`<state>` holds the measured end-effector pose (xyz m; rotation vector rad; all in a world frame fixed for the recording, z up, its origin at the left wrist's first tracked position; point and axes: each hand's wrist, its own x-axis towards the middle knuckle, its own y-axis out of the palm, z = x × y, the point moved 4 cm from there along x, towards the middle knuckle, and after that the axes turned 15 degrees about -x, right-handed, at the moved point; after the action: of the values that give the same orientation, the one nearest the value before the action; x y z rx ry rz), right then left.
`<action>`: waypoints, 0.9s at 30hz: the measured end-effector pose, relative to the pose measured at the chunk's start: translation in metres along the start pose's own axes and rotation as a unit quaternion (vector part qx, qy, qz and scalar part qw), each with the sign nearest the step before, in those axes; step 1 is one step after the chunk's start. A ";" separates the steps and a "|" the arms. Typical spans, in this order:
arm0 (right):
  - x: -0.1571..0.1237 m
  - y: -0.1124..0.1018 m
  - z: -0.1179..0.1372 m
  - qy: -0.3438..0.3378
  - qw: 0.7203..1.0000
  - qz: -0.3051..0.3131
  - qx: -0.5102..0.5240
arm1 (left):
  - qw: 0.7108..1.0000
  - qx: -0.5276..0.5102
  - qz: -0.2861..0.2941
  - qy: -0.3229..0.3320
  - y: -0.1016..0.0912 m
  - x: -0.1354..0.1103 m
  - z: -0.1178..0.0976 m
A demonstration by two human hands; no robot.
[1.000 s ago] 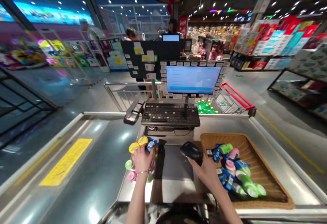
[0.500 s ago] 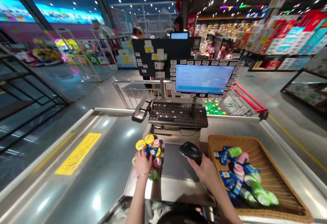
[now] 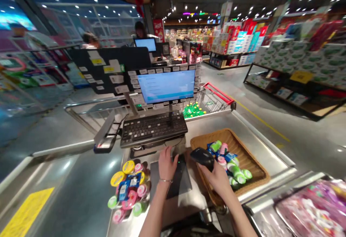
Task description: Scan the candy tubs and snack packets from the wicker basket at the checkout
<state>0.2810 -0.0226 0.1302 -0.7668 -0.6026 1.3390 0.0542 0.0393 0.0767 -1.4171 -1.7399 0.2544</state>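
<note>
My right hand is wrapped round a black barcode scanner, raised at the near left side of a wicker basket. In the basket lie green-capped and pink containers and blue packets. My left hand is over the dark flat plate on the counter, its fingers stretched and the thumb apart, with nothing visible in it. To its left stands a cluster of small tubs with yellow lids, pink bottles and green-capped ones. Blue packets rest on top of them.
A black keyboard and a lit monitor stand beyond the plate. Behind the counter is a red-handled cart with green bottles. Pink bagged goods lie at the lower right. People are in the background.
The view has turned right. My left hand has left the cluster of tubs and moved right over the dark plate. The scanner stays in my right hand, now nearer the basket.
</note>
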 end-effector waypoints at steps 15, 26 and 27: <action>0.007 -0.066 -0.106 0.162 0.983 -0.083 -0.016 | 0.959 -0.043 0.279 0.038 0.194 0.062 -0.098; 0.020 -0.071 -0.122 0.169 0.983 -0.068 0.006 | 0.907 -0.005 0.405 -0.118 0.283 0.076 -0.085; 0.020 -0.072 -0.123 0.171 0.983 -0.070 0.009 | 0.908 -0.019 0.399 -0.127 0.283 0.077 -0.084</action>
<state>0.4237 -0.0246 0.1088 -0.8995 -0.3639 1.0519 0.3138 0.1728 -0.0124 -2.1475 -1.2612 0.8764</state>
